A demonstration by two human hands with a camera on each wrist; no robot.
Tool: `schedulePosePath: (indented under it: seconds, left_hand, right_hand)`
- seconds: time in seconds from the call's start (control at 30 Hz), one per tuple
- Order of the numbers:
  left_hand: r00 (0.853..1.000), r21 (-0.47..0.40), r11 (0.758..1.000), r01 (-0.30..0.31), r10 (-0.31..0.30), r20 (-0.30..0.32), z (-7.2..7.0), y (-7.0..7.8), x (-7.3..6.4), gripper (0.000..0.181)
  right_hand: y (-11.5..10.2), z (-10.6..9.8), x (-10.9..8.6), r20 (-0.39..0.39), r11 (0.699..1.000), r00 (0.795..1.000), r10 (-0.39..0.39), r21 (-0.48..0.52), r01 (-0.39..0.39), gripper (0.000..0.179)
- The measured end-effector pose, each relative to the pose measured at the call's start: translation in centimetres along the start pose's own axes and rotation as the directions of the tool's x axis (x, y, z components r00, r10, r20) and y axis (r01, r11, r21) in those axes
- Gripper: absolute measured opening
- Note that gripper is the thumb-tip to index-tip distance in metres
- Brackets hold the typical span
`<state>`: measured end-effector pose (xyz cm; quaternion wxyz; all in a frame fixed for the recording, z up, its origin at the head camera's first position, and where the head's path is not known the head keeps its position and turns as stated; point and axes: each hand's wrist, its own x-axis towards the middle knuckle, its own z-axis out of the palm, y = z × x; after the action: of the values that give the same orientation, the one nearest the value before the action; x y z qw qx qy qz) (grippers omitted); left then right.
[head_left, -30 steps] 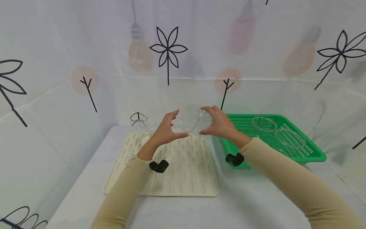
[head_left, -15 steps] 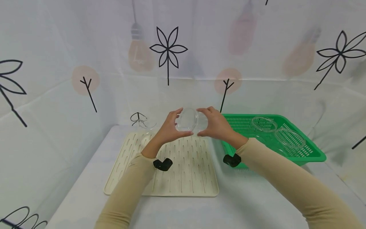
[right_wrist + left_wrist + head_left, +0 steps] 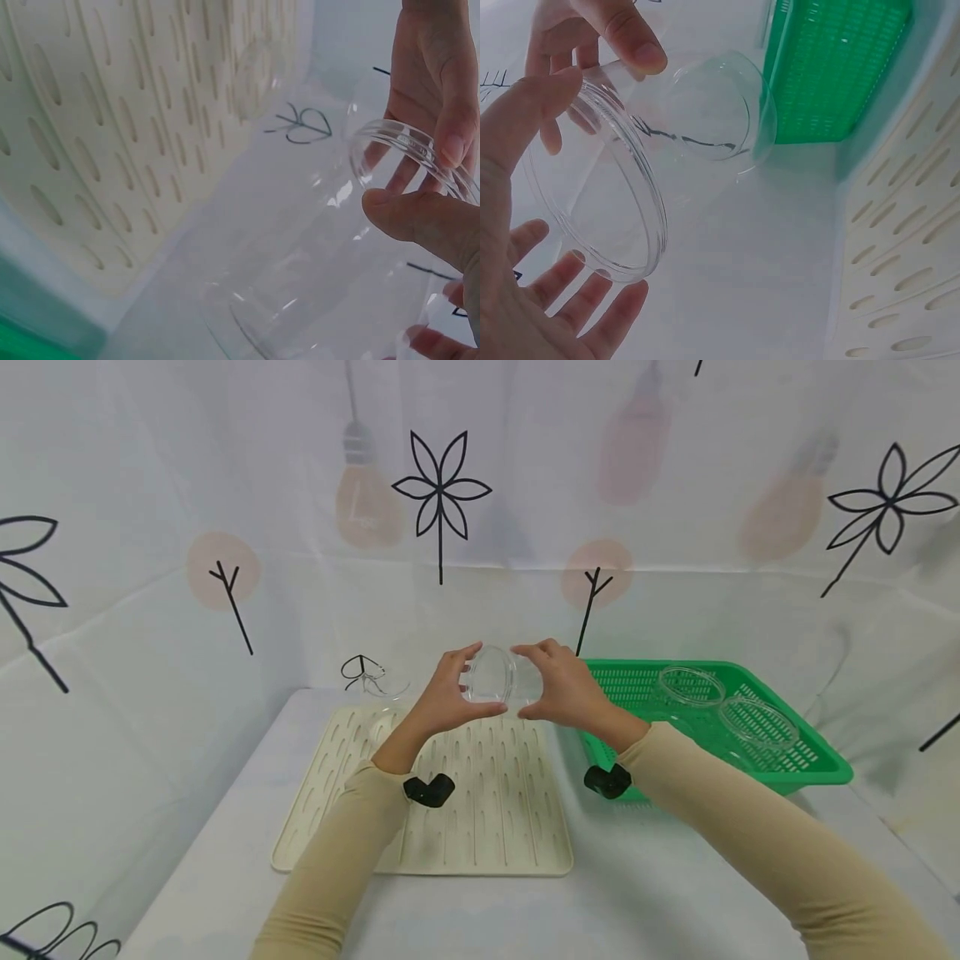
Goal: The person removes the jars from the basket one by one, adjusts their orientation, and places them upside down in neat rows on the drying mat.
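Raised over the back of the mat, my left hand (image 3: pixel 441 700) and right hand (image 3: pixel 572 687) hold a clear jar between them, lying on its side. The left hand grips a clear round lid (image 3: pixel 592 196) by its edge, thumb on one side and fingers spread along the other. My right thumb and fingers curl round the clear jar (image 3: pixel 716 112) near its mouth. In the left wrist view the lid lies right at the jar's mouth. The right wrist view shows the jar's smooth wall (image 3: pixel 300 247) and the ringed rim (image 3: pixel 401 141) between both hands.
A cream ribbed mat (image 3: pixel 480 810) lies on the white table (image 3: pixel 645 893). Another clear container (image 3: pixel 386 687) stands at the mat's back left. The green perforated basket (image 3: pixel 813 775) at the right contains clear round lids (image 3: pixel 759 721). A patterned curtain rises behind.
My left hand has moved right with the lid, and the right hand slightly left with the jar, bringing the two together. Over the last half second they have hardly moved.
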<state>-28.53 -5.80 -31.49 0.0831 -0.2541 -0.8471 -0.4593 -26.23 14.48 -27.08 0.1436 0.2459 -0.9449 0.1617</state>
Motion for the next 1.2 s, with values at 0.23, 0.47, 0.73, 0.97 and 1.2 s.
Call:
schedulePosePath:
  seconds: [0.23,0.47,0.73,0.97,1.2]
  left_hand:
    - [1.000,-0.026,1.000,-0.015,0.014,-0.015,-0.3,-0.2,-0.1,0.091]
    - [1.000,-0.060,0.998,0.019,-0.020,-0.011,-0.7,-0.2,-0.5,0.089]
    - [1.000,-0.103,0.995,0.011,-0.013,-0.020,-1.0,-0.6,-0.6,0.090]
    - [1.000,-0.146,0.989,-0.006,0.001,-0.030,-1.3,-0.3,-1.2,0.086]
    - [0.998,-0.165,0.986,-0.024,0.014,-0.057,-1.5,-1.0,-1.2,0.086]
  right_hand:
    - [0.0,-0.4,0.0,0.024,0.998,1.000,-0.010,0.059,0.009,0.088]
    - [0.8,-1.1,-0.3,0.008,0.975,0.999,0.041,0.220,-0.041,0.084]
    - [1.8,-0.9,-0.8,-0.063,0.927,0.991,0.122,0.364,-0.091,0.086]
    - [2.8,0.8,-1.2,-0.136,0.849,0.963,0.231,0.512,-0.131,0.087]
    - [2.8,2.3,-1.9,-0.209,0.715,0.917,0.341,0.691,-0.108,0.081]
